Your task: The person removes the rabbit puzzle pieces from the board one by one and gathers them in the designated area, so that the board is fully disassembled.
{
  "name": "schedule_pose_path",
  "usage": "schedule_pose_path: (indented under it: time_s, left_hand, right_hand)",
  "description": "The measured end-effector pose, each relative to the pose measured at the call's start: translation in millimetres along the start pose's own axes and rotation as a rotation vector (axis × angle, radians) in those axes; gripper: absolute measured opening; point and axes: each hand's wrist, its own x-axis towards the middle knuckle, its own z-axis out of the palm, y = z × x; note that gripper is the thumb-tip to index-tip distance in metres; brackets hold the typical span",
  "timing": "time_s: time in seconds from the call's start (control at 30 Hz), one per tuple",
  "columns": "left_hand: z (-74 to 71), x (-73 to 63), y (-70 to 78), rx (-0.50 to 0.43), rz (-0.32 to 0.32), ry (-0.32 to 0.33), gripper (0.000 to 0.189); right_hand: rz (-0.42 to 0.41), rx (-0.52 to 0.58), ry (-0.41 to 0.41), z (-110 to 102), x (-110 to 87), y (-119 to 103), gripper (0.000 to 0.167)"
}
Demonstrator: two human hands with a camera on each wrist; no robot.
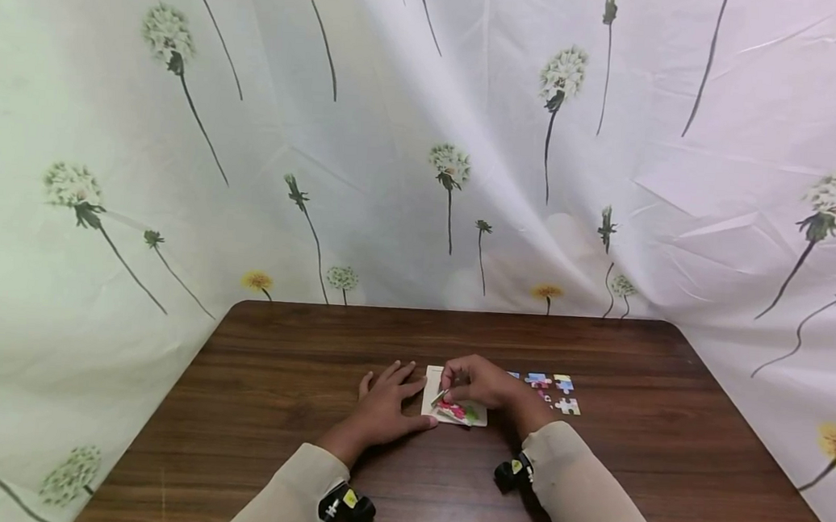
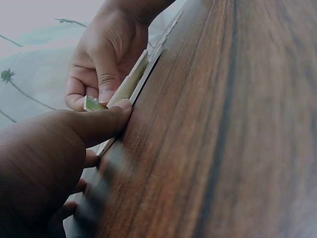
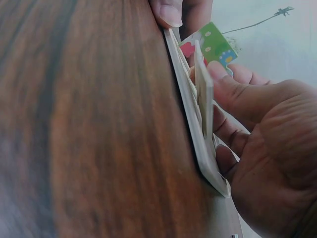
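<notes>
A small white puzzle board (image 1: 432,377) lies on the table between the hands. My left hand (image 1: 387,408) rests with fingers spread beside it, the thumb touching its near left corner. Over the board, my right hand (image 1: 481,381) pinches a puzzle piece (image 3: 214,43) between thumb and fingers. That piece is green with flowers and a pink patch, and it is held tilted above the board. Pink and green pieces (image 1: 460,412) lie at the board's near side. One pale-edged piece (image 3: 203,82) leans up from the board beneath the right hand. The right hand hides part of the board.
Several loose puzzle pieces (image 1: 537,380) lie on the brown wooden table (image 1: 294,366) right of the board, partly behind the right forearm. A white curtain (image 1: 392,211) with dandelion prints hangs behind the table. Each wrist bears a small black camera (image 1: 512,471).
</notes>
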Motion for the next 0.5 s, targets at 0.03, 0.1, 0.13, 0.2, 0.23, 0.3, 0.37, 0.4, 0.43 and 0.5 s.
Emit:
schedule_pose_path:
  time_s: [0.03,0.1,0.13,0.2,0.23,0.3,0.37,0.4,0.43,0.5]
  left_hand:
    - [0.0,0.0,0.1,0.0,0.001,0.0,0.079]
    - [-0.1,0.3,0.3,0.002,0.003,-0.001,0.08]
    - [-0.3,0.4,0.3,0.003,0.003,-0.003,0.08]
    - [-0.9,0.6,0.7,0.008,0.002,-0.005,0.08]
    - [-1.0,1.0,0.7,0.01,-0.002,-0.008,0.08]
    - [-1.7,0.9,1.3,0.013,-0.008,-0.01,0.08]
    - [-2.3,0.6,1.9,0.01,-0.013,-0.011,0.081]
    - [-2.5,0.3,2.3,0.008,-0.016,-0.014,0.08]
    - [-2.8,-0.1,2.8,0.005,-0.015,-0.012,0.081]
    - [-3.1,-0.6,3.8,0.002,-0.011,-0.007,0.081]
  right_hand:
    - [-0.001,-0.003,0.0,-0.1,-0.2,-0.4,0.009]
    - [0.0,-0.007,0.0,-0.2,-0.3,-0.9,0.009]
    - [0.002,-0.009,-0.001,-0.2,-0.4,-1.3,0.009]
    - [0.005,-0.01,0.0,0.0,-0.2,-1.5,0.008]
    - [0.004,-0.016,0.001,0.1,0.0,-1.4,0.008]
    - [0.007,-0.028,0.004,0.4,0.4,-1.2,0.007]
    - [0.008,-0.046,0.006,0.7,0.7,-0.8,0.006]
    - [0.01,-0.058,0.007,0.8,0.9,-0.8,0.006]
    - [0.012,-0.066,0.007,0.9,1.0,-0.9,0.006]
    - [0.019,-0.077,0.008,1.0,1.2,-1.4,0.005]
